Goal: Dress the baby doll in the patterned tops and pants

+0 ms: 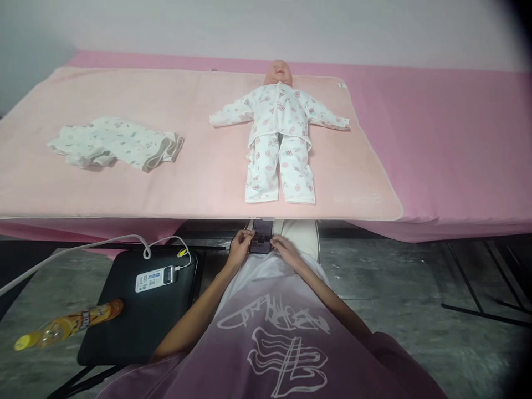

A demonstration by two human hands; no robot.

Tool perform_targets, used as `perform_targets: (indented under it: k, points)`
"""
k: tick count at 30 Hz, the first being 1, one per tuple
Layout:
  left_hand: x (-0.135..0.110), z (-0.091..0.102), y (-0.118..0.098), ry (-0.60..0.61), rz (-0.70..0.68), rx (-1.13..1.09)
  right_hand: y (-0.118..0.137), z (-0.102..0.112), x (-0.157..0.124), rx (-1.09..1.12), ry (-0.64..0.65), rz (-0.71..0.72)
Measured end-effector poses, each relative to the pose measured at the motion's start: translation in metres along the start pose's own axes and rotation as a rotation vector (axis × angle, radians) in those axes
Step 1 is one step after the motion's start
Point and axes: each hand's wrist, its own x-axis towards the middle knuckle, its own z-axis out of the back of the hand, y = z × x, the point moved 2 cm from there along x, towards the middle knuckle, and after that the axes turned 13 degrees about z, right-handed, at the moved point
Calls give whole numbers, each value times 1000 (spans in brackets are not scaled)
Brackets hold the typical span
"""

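In my lap, below the table's front edge, lies a dark, flat, phone-like device (261, 245). My left hand (241, 245) pinches its left edge with curled fingers. At its right edge, the fingertips of my right hand (286, 250) are closed against it. Beyond the hands, a baby doll (279, 72) lies on its back on the table, arms spread out. It wears a white printed jacket (277, 113) and matching trousers (262, 172). A crumpled white printed garment (116, 141) rests to the left of the doll.
A pale pink mat (199, 183) lies over a pink tablecloth (449, 144). At my left, a black stool (166, 307) carries a white power bank (154, 280) with a cable (100, 241), and a bottle (70, 324) with a yellow cap. Dark metal legs (465, 277) stand at the right.
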Motion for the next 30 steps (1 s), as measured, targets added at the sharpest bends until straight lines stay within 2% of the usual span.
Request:
perform_targets:
  k: [14, 26, 30]
  points:
    - [-3, 5, -5, 5, -27, 25, -1, -1, 1, 15, -9, -1]
    - [-4, 5, -4, 11, -37, 13, 2, 3, 13, -10, -119, 19]
    - [-5, 4, -5, 6, -56, 18, 3, 6, 25, -47, -204, 57]
